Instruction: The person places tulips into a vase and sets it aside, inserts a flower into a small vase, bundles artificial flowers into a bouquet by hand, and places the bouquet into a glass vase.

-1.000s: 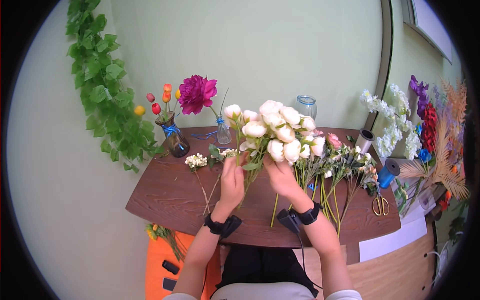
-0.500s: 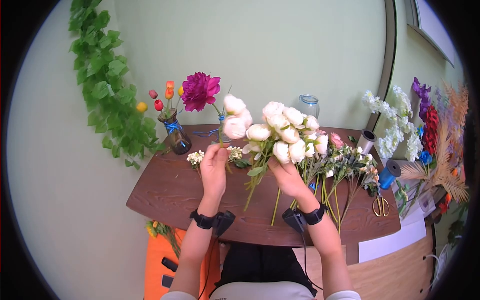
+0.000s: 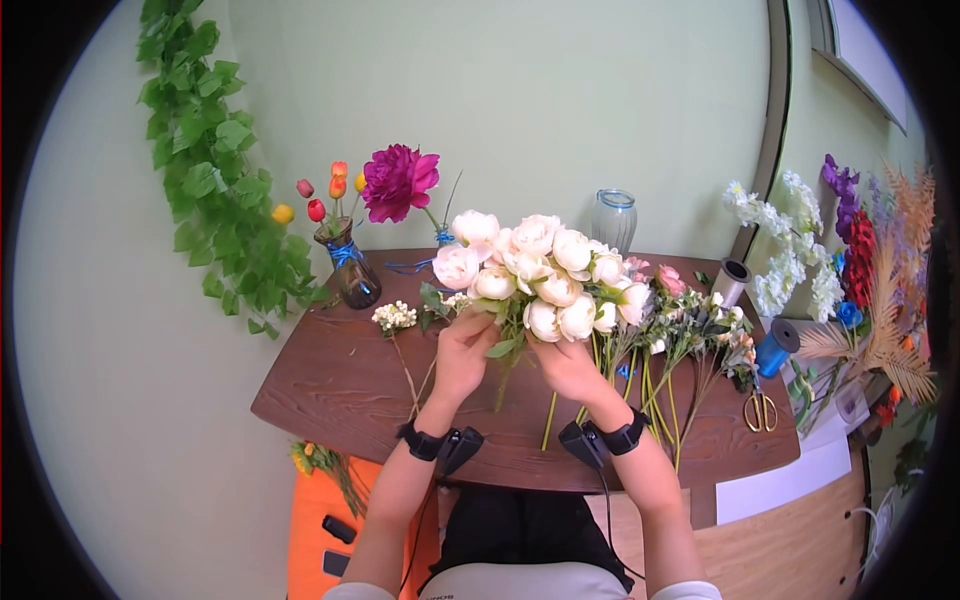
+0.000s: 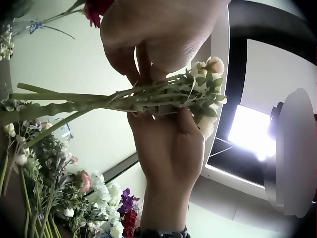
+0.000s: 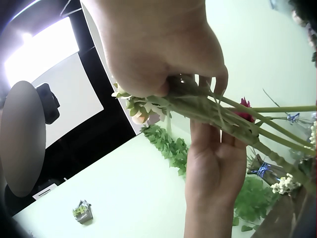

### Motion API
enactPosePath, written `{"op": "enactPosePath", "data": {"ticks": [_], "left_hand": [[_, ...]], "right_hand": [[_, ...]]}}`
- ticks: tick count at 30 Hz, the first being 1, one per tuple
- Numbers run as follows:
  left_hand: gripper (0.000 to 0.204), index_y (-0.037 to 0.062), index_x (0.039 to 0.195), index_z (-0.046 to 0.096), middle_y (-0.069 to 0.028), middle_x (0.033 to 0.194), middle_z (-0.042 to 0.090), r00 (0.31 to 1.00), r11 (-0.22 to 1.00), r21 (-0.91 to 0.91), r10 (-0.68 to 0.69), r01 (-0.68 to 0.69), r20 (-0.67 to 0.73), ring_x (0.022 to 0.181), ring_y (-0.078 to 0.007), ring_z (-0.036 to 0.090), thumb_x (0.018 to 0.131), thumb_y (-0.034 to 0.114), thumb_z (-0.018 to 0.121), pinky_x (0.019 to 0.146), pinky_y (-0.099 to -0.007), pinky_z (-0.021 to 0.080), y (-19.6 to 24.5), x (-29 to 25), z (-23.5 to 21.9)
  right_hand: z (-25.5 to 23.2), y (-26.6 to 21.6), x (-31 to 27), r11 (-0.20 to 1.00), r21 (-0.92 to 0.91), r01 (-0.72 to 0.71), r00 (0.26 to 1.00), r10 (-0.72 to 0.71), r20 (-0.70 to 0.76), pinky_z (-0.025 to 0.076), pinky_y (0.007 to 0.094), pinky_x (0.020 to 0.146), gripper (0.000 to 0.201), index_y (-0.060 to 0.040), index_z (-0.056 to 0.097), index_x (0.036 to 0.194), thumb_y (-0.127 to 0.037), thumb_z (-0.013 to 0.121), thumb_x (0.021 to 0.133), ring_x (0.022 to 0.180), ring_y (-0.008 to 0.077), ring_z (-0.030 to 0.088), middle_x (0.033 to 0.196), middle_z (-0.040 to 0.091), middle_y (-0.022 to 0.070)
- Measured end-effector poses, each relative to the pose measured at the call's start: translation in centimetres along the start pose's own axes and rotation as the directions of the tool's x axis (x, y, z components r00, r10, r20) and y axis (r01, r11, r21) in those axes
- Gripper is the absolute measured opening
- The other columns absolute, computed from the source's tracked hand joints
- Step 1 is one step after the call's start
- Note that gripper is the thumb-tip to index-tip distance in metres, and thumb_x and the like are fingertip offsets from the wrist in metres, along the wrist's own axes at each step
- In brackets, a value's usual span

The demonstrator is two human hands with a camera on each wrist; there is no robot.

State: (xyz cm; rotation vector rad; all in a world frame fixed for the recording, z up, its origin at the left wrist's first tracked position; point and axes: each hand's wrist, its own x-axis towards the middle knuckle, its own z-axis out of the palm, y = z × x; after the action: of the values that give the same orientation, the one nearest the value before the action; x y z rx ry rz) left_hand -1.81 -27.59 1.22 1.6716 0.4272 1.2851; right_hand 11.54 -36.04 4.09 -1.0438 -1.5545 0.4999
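The white flower bunch (image 3: 557, 290) is held up over the front of the table (image 3: 330, 400), its blooms massed above, its green stems (image 4: 116, 103) crossing a little below. Both hands are together at its neck: the right hand (image 3: 572, 372) wraps the stems just beneath the blooms, and the left hand (image 3: 465, 355) closes on them from the bunch's left side. I'd judge this as gathering the stems into one bundle — the next move calls for one hand to clamp the lot while the other evens the heads. Left of the bunch stands the tulip vase (image 3: 352, 275); behind it, the glass jar (image 3: 614, 222). To its right — smaller loose flowers (image 3: 695, 325), then the blue spool (image 3: 777, 348) and scissors (image 3: 761, 412).
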Motion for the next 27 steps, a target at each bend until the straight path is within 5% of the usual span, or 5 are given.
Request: {"op": "enactPosePath", "data": {"ticks": [7, 17, 22, 26, 27], "left_hand": [[0.019, -0.0057, 0.095, 0.056, -0.0080, 0.091, 0.054, 0.990, 0.979, 0.203, -0.031, 0.003, 0.135, 0.084, -0.0135, 0.053, 0.078, -0.005, 0.049, 0.072, -0.0242, 0.042, 0.6, 0.0, -0.2], [0.019, -0.0044, 0.099, 0.056, -0.0067, 0.093, 0.055, 0.974, 0.994, 0.006, -0.111, 0.112, 0.198, 0.079, -0.0108, 0.054, 0.085, 0.005, 0.047, 0.069, -0.0209, 0.042, -1.4, -0.3, -0.5], [0.046, -0.0034, 0.124, 0.033, -0.0088, 0.117, 0.045, 0.929, 0.795, -0.540, -0.078, 0.277, 0.362, 0.109, -0.0145, 0.040, 0.089, 0.025, 0.043, 0.092, -0.0294, 0.031, -1.9, -0.6, 0.1], [0.056, -0.0024, 0.128, 0.026, -0.0092, 0.121, 0.040, 0.896, 0.858, -0.462, 0.005, 0.224, 0.444, 0.115, -0.0176, 0.035, 0.087, 0.031, 0.046, 0.096, -0.0313, 0.028, -2.3, -0.9, 0.5], [0.052, -0.0020, 0.125, 0.030, -0.0077, 0.115, 0.044, 0.912, 0.952, -0.281, 0.007, 0.119, 0.410, 0.110, -0.0154, 0.038, 0.087, 0.029, 0.046, 0.091, -0.0294, 0.031, -1.7, -1.4, 0.7]], "right_hand": [[0.5, -0.2, 0.3, 0.994, 0.076, 0.076, 0.991, -0.067, -0.117, 0.038, 0.0308, 0.079, 0.019, 0.0006, 0.052, 0.098, -0.008, 0.044, 0.083, 0.088, 0.0183, 0.047, 0.094, 0.054, 0.0087], [0.0, 0.5, 0.3, 0.992, 0.102, 0.072, 0.991, -0.059, -0.119, 0.038, 0.0307, 0.081, 0.021, 0.0000, 0.051, 0.102, -0.009, 0.045, 0.084, 0.090, 0.0176, 0.047, 0.098, 0.054, 0.0083], [0.2, 0.3, 0.1, 0.981, 0.184, 0.058, 0.990, -0.032, -0.140, 0.036, 0.0298, 0.084, 0.021, 0.0003, 0.050, 0.103, -0.010, 0.045, 0.086, 0.092, 0.0160, 0.046, 0.099, 0.053, 0.0066], [0.1, 0.5, 0.3, 0.987, 0.112, 0.115, 0.984, -0.097, -0.152, 0.040, 0.0285, 0.078, 0.021, 0.0003, 0.051, 0.102, -0.010, 0.045, 0.086, 0.086, 0.0144, 0.048, 0.095, 0.054, 0.0063], [0.1, 0.4, 0.3, 0.988, 0.130, 0.079, 0.989, -0.061, -0.134, 0.041, 0.0279, 0.074, 0.021, 0.0001, 0.051, 0.102, -0.011, 0.044, 0.086, 0.082, 0.0132, 0.049, 0.092, 0.055, 0.0060]]}}
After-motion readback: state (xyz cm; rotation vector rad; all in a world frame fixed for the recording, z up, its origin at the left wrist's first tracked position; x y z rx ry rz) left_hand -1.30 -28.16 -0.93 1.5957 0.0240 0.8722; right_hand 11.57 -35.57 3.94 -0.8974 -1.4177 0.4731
